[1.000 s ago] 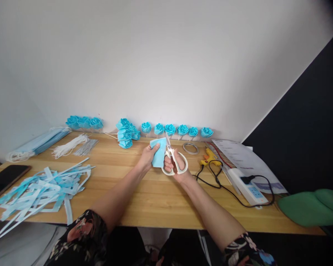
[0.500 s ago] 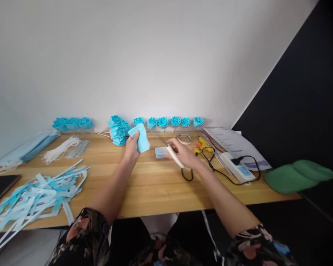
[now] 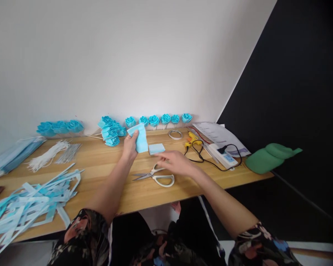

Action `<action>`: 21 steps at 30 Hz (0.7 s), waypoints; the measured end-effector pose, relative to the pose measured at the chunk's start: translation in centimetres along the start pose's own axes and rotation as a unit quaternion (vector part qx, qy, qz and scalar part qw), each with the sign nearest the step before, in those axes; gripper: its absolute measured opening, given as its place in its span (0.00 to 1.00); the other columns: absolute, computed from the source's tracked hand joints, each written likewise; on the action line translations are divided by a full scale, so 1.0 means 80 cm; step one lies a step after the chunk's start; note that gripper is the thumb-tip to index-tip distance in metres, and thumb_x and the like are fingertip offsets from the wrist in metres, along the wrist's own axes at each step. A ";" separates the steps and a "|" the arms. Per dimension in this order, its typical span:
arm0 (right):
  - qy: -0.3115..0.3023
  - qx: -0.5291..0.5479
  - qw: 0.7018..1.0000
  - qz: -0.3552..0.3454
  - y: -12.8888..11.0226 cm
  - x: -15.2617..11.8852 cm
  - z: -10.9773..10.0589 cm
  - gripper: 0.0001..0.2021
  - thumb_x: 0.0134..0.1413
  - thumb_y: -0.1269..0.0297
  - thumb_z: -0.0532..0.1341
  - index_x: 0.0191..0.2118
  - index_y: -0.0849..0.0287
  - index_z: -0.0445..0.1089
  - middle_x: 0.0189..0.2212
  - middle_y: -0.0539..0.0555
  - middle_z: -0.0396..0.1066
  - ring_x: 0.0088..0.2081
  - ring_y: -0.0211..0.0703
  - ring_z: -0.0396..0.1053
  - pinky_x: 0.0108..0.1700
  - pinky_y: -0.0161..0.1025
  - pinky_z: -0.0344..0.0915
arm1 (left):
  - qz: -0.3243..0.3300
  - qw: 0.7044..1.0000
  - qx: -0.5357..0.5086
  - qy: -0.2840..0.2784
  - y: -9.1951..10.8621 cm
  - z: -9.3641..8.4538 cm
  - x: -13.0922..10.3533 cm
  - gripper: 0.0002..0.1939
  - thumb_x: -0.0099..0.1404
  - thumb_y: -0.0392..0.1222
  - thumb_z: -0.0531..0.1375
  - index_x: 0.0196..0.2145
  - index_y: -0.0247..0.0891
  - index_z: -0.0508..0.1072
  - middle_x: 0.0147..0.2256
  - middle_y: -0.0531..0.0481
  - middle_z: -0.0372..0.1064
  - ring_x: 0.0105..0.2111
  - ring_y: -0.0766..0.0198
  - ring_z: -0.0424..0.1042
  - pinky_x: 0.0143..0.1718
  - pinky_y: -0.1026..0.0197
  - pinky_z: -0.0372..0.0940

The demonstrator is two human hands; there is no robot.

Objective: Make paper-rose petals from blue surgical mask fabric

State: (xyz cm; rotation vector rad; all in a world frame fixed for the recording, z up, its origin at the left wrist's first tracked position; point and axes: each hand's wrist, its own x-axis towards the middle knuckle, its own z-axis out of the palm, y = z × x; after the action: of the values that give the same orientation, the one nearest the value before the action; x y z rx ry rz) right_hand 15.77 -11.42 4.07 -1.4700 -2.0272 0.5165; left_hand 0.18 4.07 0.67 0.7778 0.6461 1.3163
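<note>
Pinching the blue piece (image 3: pixel 141 143) beyond the scissors (image 3: pixel 150 174) is the left hand (image 3: pixel 130 146), while the nearer right hand (image 3: pixel 174 162), loosely open, seemingly empty, is hovering over their handles, blades pointing left.

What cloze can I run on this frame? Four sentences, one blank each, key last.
1. The sheet held by the left grip is light ____.
2. Beneath the right grip lie white-handled ____.
3. Right of the bunch, ____ single flowers form a row.
4. The color of the glue gun is mostly ____.

Missing words: blue; scissors; six; yellow.
</note>
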 end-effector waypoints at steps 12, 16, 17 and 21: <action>0.203 0.079 0.974 -0.067 0.009 0.068 -0.027 0.15 0.53 0.58 0.64 0.47 0.51 0.74 0.40 0.54 0.74 0.42 0.48 0.68 0.48 0.46 0.61 | -0.002 0.962 0.202 -0.186 0.004 0.031 -0.043 0.12 0.50 0.44 0.69 0.30 0.33 0.78 0.26 0.50 0.74 0.24 0.65 0.69 0.25 0.67 0.61; 0.207 0.045 0.976 -0.056 0.018 0.090 -0.026 0.09 0.55 0.58 0.61 0.31 0.55 0.75 0.27 0.50 0.71 0.31 0.41 0.65 0.38 0.38 0.59 | -0.012 0.957 0.215 -0.195 0.002 0.031 -0.042 0.14 0.50 0.46 0.69 0.30 0.33 0.77 0.26 0.50 0.73 0.24 0.65 0.69 0.24 0.66 0.60; 0.226 0.057 0.971 -0.044 0.025 0.095 -0.026 0.10 0.56 0.58 0.60 0.29 0.56 0.74 0.26 0.50 0.70 0.30 0.40 0.64 0.36 0.37 0.58 | -0.011 0.957 0.220 -0.190 0.001 0.029 -0.040 0.14 0.50 0.48 0.69 0.29 0.33 0.77 0.25 0.51 0.72 0.23 0.66 0.67 0.24 0.66 0.59; 0.329 0.131 0.935 0.007 0.056 0.105 -0.031 0.15 0.56 0.53 0.57 0.28 0.59 0.70 0.23 0.48 0.64 0.27 0.39 0.60 0.30 0.35 0.54 | 0.035 0.966 0.226 -0.123 0.000 0.016 -0.024 0.17 0.50 0.53 0.68 0.26 0.34 0.74 0.17 0.56 0.62 0.17 0.71 0.58 0.19 0.68 0.51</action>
State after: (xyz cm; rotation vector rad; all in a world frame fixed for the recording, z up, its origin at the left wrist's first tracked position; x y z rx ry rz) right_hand 18.70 -2.06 5.11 -1.2721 -1.3634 0.2346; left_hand 0.94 2.04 1.43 1.3250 0.7327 1.1208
